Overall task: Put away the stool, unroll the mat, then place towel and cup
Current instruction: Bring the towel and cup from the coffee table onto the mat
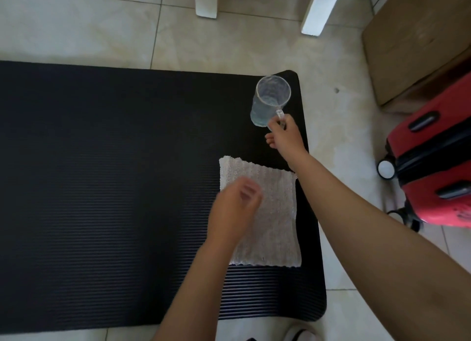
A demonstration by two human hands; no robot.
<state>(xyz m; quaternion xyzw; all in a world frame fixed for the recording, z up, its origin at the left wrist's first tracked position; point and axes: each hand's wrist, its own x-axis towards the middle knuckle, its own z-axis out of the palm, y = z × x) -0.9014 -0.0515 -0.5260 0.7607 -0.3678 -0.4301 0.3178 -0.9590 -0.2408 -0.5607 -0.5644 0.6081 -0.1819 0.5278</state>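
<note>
While right hand [285,134] grips handle, cup [270,101] clear, ribbed glass.

Towel [270,213], glass cup [270,101] on unrolled mat [102,188]

The mat [102,188] under me looks like matt black foam, ribbed in fine lines. My towel [275,213] is white cloth with a nubby, looped pile. The mug [270,101] I hold is clear, textured glass. Glossy beige floor tiles [76,30]; a red hard-shell plastic suitcase [438,162]; a matt cardboard box [413,47].

Soft daylight, left hand [233,205] motion-blurred, wide-angle edge bending
</note>
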